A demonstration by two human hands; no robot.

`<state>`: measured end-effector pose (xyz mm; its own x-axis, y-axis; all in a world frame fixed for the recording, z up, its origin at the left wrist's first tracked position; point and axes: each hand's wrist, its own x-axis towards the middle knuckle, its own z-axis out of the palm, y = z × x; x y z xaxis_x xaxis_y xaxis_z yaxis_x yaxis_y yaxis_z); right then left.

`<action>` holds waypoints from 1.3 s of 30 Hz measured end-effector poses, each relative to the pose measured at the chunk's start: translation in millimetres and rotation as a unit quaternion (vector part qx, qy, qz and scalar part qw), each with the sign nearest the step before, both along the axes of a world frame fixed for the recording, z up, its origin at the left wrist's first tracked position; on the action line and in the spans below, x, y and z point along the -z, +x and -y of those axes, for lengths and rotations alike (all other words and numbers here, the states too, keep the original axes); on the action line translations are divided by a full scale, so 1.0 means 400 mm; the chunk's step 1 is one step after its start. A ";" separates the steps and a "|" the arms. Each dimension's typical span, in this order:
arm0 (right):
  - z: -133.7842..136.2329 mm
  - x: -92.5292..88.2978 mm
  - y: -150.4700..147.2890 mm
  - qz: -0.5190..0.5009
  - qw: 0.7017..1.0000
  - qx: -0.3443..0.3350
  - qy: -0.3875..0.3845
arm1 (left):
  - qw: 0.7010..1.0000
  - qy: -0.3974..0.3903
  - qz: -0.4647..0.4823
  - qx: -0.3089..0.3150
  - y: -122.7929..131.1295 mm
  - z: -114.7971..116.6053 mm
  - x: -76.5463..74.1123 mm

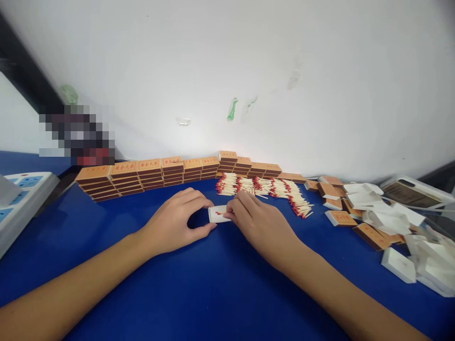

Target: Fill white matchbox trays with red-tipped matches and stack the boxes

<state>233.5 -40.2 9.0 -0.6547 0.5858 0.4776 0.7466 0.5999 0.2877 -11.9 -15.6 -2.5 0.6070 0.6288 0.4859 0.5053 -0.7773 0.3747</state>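
hands are meeting over the blue table (213, 284): the left hand (177, 220) is curling thumb and fingers around the left end of a small white tray (216, 214), while the right hand (259, 222) is laying its fingers together on the other end; whether they are pinching a match is not showing. stacked brown matchboxes (152, 173) are lining the wall, and loose matches (263, 187) are lying just beyond the tray. thin card like this is likely weighing almost nothing and crushing easily, so holding its short ends is looking wisest. red chinese characters are topping the boxes, too small for reading.
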 end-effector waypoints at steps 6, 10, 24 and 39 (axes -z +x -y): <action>0.013 0.009 -0.009 0.000 1.000 -0.020 -0.024 | 1.000 0.019 0.018 0.015 0.010 0.008 -0.005; 0.009 0.011 0.000 0.006 0.999 -0.016 -0.044 | 0.999 0.028 0.021 0.019 0.014 0.008 -0.005; 0.009 0.017 0.005 0.003 0.994 -0.019 -0.105 | 0.999 0.026 0.012 0.031 0.014 0.011 -0.004; 0.015 -0.021 0.019 -0.175 0.926 -0.034 -0.334 | 0.998 0.046 0.018 0.049 0.012 0.010 0.000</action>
